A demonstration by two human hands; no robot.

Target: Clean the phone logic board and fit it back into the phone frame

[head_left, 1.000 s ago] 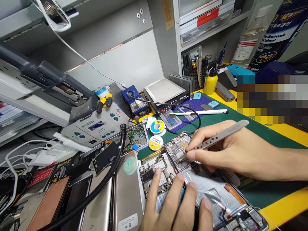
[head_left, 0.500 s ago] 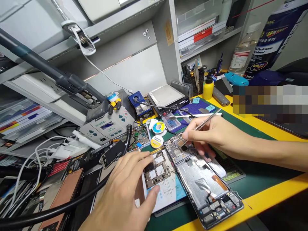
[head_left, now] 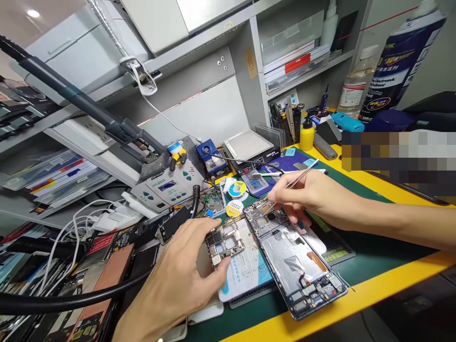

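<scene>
An opened phone [head_left: 290, 266] lies at a slant on the green mat, its metal interior and circuitry exposed. My right hand [head_left: 299, 194] is over its upper end, fingers closed around thin metal tweezers [head_left: 294, 183] whose tips point down at the phone's board. Left of the phone, my left hand [head_left: 192, 266] has its thumb and fingers at opposite edges of a loose circuit board [head_left: 224, 242]. That board is tilted above a white and blue box [head_left: 245, 273].
Solder spools [head_left: 237, 189] and a tray of board scraps [head_left: 213, 202] sit behind the hands. Further back are a soldering station [head_left: 167, 187], a yellow bottle [head_left: 307, 135] and a spray can [head_left: 392, 66]. A black hose [head_left: 89, 301] crosses the left side.
My left hand has closed on the loose board and shifted it left, tilting it off the box. My right hand remains over the phone with the tweezers. The view has shifted slightly.
</scene>
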